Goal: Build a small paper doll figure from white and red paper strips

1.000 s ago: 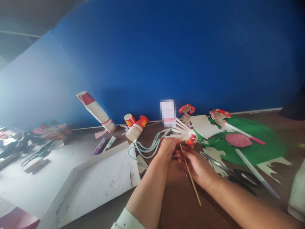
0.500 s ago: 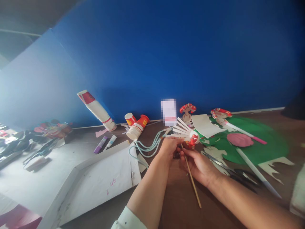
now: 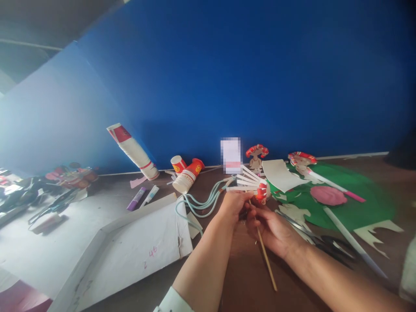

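Note:
In front of me my left hand [image 3: 236, 203] and my right hand [image 3: 268, 225] meet over the table, fingers closed. Between and just beyond them is a red-and-white paper cup [image 3: 261, 192], its wall cut into long strips that fan out to the upper left. My left fingers grip the cup's near side; the exact contact is hidden. A thin wooden stick [image 3: 268, 264] runs from between the two hands down toward me, pinched in my right fingers. Scissors [image 3: 328, 245] with dark handles lie beside my right wrist, next to a white paper cutout [image 3: 295, 213].
Left of my arm are a white box lid [image 3: 130, 251], a pale blue cable [image 3: 203, 203], a purple glue stick [image 3: 136, 198] and stacked paper cups [image 3: 183, 182]. To the right lie green paper [image 3: 364, 186], a pink piece [image 3: 328, 195] and a marker [image 3: 338, 186]. A blue panel [image 3: 243, 73] stands behind.
The cut cup has turned between my hands, so its red side now shows more toward me. The stick has stayed between the hands, and the view has shifted slightly.

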